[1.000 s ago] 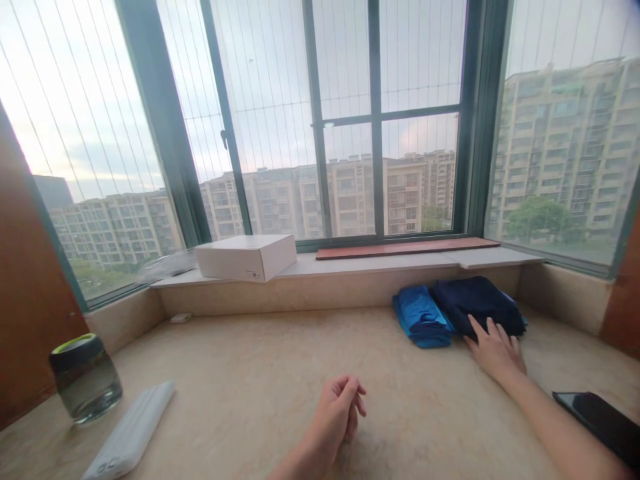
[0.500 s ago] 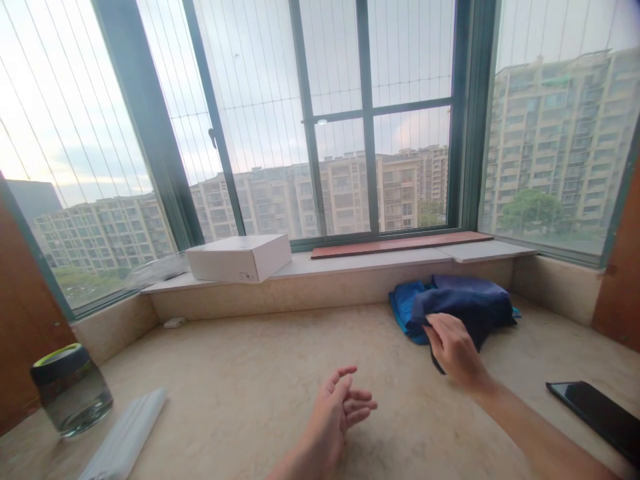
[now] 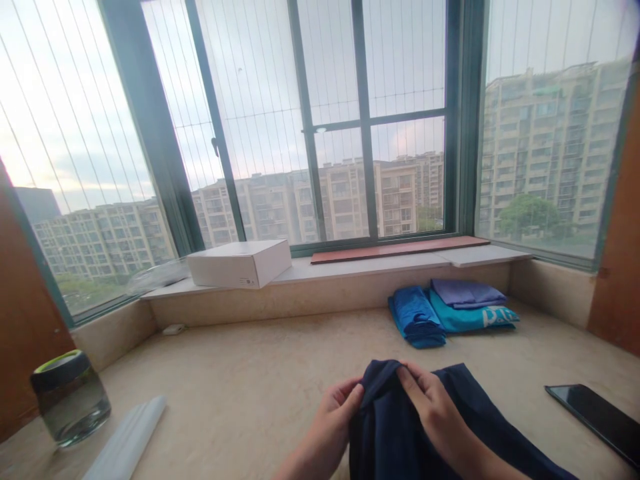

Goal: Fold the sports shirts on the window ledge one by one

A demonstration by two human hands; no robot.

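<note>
A dark navy cloth (image 3: 390, 433) hangs between my two hands at the front of the stone ledge, its lower part spreading right and out of the picture. My left hand (image 3: 333, 417) pinches its left upper edge between thumb and fingers. Close beside it, my right hand (image 3: 435, 407) grips the top edge, thumb toward me. What kind of cloth item it is, I cannot tell. Farther back lie a folded blue cloth (image 3: 417, 317), a turquoise one with white lettering (image 3: 465, 319), and a folded purple cloth (image 3: 467, 293) on top of the turquoise one.
A black phone (image 3: 595, 417) lies at the right. On the left stand a clear bottle with a dark lid (image 3: 73, 400) and a long white packet (image 3: 127, 440). A white box (image 3: 240, 263) and a reddish board (image 3: 400, 249) rest on the sill below the window.
My right hand has drawn the navy cloth off the pile toward me, uncovering the turquoise and purple cloths. My left hand, open before, has closed on the navy cloth's edge.
</note>
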